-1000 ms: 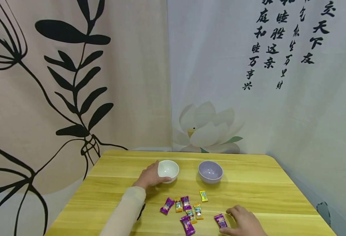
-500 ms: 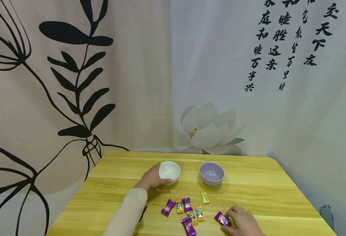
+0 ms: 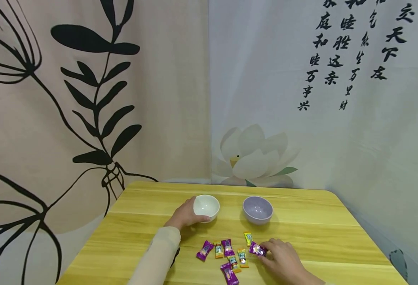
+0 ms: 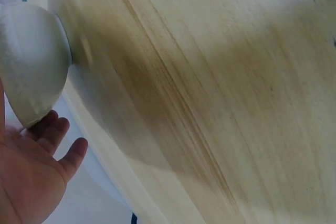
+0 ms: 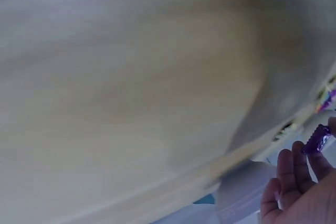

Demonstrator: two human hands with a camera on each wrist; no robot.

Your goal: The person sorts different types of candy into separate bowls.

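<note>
My left hand (image 3: 184, 215) holds the white bowl (image 3: 208, 206) by its left side, thumb along the near side. In the left wrist view the fingertips touch the rim of the same bowl (image 4: 34, 56). Between the thumb and fingers of my right hand (image 3: 283, 257), a purple-wrapped candy (image 3: 257, 249) is pinched, over the right part of the candy group. It shows at the edge of the right wrist view as a shiny purple wrapper (image 5: 317, 139). Several other candies lie left of it, among them a purple one (image 3: 204, 251) and an orange one (image 3: 242, 258).
To the right of the white bowl stands a lavender bowl (image 3: 257, 209). A small yellow candy (image 3: 248, 238) lies between that bowl and the group. All rest on a wooden table (image 3: 123, 229), with printed curtains (image 3: 173, 99) behind its far edge.
My right hand has closed on the purple candy at the right, picked it up and brought it left and farther back. The left hand stays at the white bowl.
</note>
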